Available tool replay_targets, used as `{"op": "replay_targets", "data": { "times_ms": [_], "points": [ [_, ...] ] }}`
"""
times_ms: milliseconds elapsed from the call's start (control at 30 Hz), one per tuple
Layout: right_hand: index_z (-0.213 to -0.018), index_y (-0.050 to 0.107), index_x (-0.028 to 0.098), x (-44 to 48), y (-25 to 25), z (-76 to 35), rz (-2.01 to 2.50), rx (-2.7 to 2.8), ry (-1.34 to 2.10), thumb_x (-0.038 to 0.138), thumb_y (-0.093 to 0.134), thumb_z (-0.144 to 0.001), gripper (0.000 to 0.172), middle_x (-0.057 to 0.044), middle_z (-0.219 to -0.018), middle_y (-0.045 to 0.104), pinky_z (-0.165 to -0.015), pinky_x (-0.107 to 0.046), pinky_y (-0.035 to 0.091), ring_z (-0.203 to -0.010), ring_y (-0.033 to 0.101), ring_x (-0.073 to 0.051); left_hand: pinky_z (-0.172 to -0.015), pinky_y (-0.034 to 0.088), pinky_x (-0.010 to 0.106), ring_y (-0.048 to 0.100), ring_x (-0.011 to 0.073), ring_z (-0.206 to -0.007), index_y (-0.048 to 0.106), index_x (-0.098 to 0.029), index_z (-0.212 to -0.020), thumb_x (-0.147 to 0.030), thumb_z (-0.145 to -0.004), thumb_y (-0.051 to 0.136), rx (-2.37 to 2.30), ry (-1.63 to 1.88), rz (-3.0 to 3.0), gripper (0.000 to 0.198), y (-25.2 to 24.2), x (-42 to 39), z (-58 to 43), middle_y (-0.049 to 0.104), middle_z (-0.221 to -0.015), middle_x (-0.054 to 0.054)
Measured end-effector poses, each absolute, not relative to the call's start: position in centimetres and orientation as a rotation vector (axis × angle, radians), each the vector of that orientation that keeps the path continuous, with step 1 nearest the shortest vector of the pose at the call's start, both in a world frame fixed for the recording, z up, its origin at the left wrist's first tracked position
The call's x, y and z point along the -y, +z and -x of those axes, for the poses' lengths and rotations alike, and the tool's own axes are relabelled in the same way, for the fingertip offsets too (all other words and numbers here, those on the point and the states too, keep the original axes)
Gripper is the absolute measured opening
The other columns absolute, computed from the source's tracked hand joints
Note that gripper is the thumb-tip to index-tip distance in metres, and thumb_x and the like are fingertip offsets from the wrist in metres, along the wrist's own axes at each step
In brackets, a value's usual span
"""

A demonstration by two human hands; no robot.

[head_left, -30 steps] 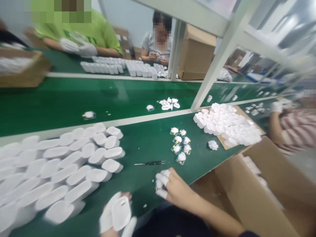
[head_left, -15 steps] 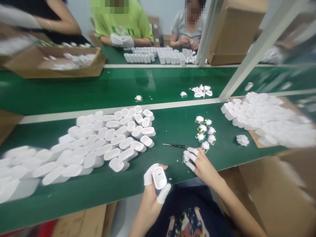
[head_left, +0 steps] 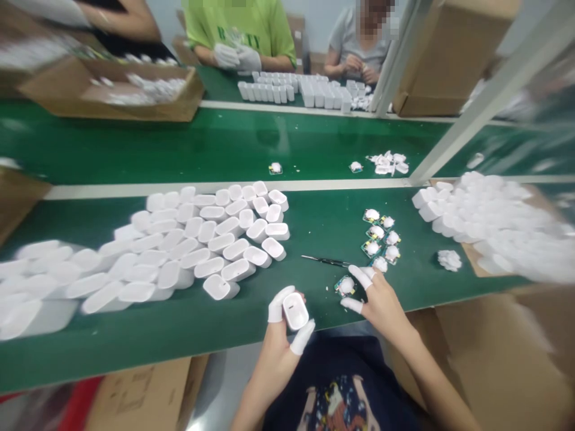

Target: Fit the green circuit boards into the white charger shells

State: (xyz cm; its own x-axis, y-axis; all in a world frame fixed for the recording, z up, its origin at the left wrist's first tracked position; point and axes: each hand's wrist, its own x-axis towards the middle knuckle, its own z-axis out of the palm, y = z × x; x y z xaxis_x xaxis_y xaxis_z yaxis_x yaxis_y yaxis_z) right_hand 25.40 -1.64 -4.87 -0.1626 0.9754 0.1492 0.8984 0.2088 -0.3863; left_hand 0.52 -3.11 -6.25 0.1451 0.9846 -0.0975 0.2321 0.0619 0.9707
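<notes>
My left hand [head_left: 283,329], with white finger covers, is closed around a small white plastic housing [head_left: 295,312]. The housing's hollow end faces up and shows a dark slot inside. Over the green bench my right hand [head_left: 377,296] has its covered fingers spread, holding nothing. Just left of those fingertips lies a small circuit board [head_left: 345,287] topped with a white lump. A thin dark tool with a metal tip [head_left: 324,260] rests behind it, its right end near my index finger. Several similar boards [head_left: 372,248] sit in two rows beyond my right hand.
Many white housings [head_left: 224,242] stand on the left, and more are heaped on cardboard [head_left: 489,221] at right. A crumpled white clump [head_left: 449,260] lies nearby. A pale post [head_left: 476,102] slants at right. Across the belt [head_left: 202,149], several co-workers handle parts beside a cardboard tray [head_left: 121,111].
My right fingers have come off the circuit board and spread apart, moving slightly right. The left hand still holds the housing. The whole view has shifted a little.
</notes>
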Motion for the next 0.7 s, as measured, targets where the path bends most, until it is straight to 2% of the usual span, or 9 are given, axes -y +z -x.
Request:
{"op": "replay_targets", "data": {
  "times_ms": [67,133,233,333,433,500,567,633,700],
  "points": [
    [-0.143,0.062,0.008,1.8,-4.7,-24.7,1.822,2.083,0.272,0.029,0.069,-0.099,0.049,-0.025,-0.120,0.070,-0.093,-0.063,0.063,-0.115,0.069,-0.044,-0.112,0.047,0.048,0.064,0.0296,-0.126,0.045,-0.023,-0.145,-0.039,-0.100,0.064,-1.308,0.914,-1.358,0.052,-6.3,3.0,-0.5,0.063,-0.135,0.013],
    [-0.136,0.067,0.009,1.8,-4.2,-24.3,1.816,2.101,0.303,0.024,0.062,-0.102,0.038,-0.024,-0.116,0.071,-0.091,-0.058,0.064,-0.110,0.071,-0.040,-0.112,0.049,0.047,0.064,0.0293,-0.127,0.046,-0.023,-0.147,-0.038,-0.099,0.065,-1.306,0.912,-1.350,0.054,-6.3,2.8,-0.6,0.062,-0.137,0.014],
    [-0.133,0.070,0.020,1.6,-3.0,-24.4,1.644,2.236,0.420,0.015,0.057,-0.101,0.035,-0.016,-0.132,0.071,-0.104,-0.049,0.061,-0.120,0.069,-0.031,-0.109,0.052,0.045,0.065,0.0279,-0.125,0.047,-0.025,-0.147,-0.034,-0.097,0.067,-1.246,0.913,-1.385,0.054,-6.0,2.5,-0.6,0.059,-0.138,0.013],
    [-0.137,0.068,0.020,1.6,-2.3,-24.4,1.698,2.147,0.403,0.025,0.064,-0.100,0.038,-0.017,-0.139,0.068,-0.108,-0.055,0.058,-0.127,0.066,-0.034,-0.106,0.056,0.043,0.067,0.0270,-0.123,0.051,-0.028,-0.146,-0.027,-0.096,0.067,-1.221,0.951,-1.445,0.052,-5.6,2.1,-0.8,0.058,-0.141,0.012],
    [-0.120,0.075,0.015,1.6,-2.9,-23.1,1.941,1.926,0.321,0.034,0.068,-0.097,0.031,-0.021,-0.116,0.074,-0.096,-0.056,0.062,-0.111,0.070,-0.039,-0.107,0.056,0.044,0.066,0.0289,-0.127,0.058,-0.028,-0.140,-0.021,-0.092,0.069,-1.260,1.036,-1.560,0.050,-5.0,1.7,-1.1,0.059,-0.139,0.011],
    [-0.101,0.078,0.017,1.4,-3.5,-21.8,1.976,1.900,0.354,0.025,0.064,-0.097,0.017,-0.019,-0.101,0.074,-0.087,-0.049,0.065,-0.098,0.072,-0.035,-0.108,0.056,0.042,0.066,0.0283,-0.127,0.060,-0.029,-0.138,-0.018,-0.091,0.070,-1.258,1.077,-1.659,0.049,-4.3,1.5,-1.2,0.062,-0.135,0.009],
    [-0.087,0.077,0.019,1.2,-3.8,-20.9,1.940,1.901,0.411,0.015,0.058,-0.094,0.021,-0.016,-0.092,0.073,-0.082,-0.042,0.064,-0.090,0.072,-0.031,-0.106,0.057,0.040,0.067,0.0266,-0.125,0.061,-0.030,-0.139,-0.015,-0.092,0.069,-1.234,1.108,-1.725,0.050,-3.7,1.3,-1.3,0.063,-0.132,0.008],
    [-0.085,0.075,0.019,0.9,-3.7,-21.0,1.904,1.864,0.454,0.013,0.055,-0.090,0.022,-0.016,-0.090,0.073,-0.080,-0.042,0.064,-0.087,0.072,-0.030,-0.104,0.058,0.037,0.068,0.0256,-0.123,0.060,-0.032,-0.140,-0.015,-0.092,0.070,-1.209,1.128,-1.730,0.052,-3.1,1.3,-1.3,0.064,-0.131,0.007],
    [-0.090,0.075,0.018,0.7,-3.2,-21.8,1.855,1.808,0.510,0.017,0.055,-0.090,0.020,-0.015,-0.091,0.075,-0.077,-0.042,0.065,-0.082,0.073,-0.029,-0.101,0.059,0.037,0.070,0.0256,-0.121,0.059,-0.031,-0.141,-0.016,-0.091,0.071,-1.187,1.125,-1.678,0.053,-2.7,1.4,-1.2,0.064,-0.132,0.008]
  ]
}}
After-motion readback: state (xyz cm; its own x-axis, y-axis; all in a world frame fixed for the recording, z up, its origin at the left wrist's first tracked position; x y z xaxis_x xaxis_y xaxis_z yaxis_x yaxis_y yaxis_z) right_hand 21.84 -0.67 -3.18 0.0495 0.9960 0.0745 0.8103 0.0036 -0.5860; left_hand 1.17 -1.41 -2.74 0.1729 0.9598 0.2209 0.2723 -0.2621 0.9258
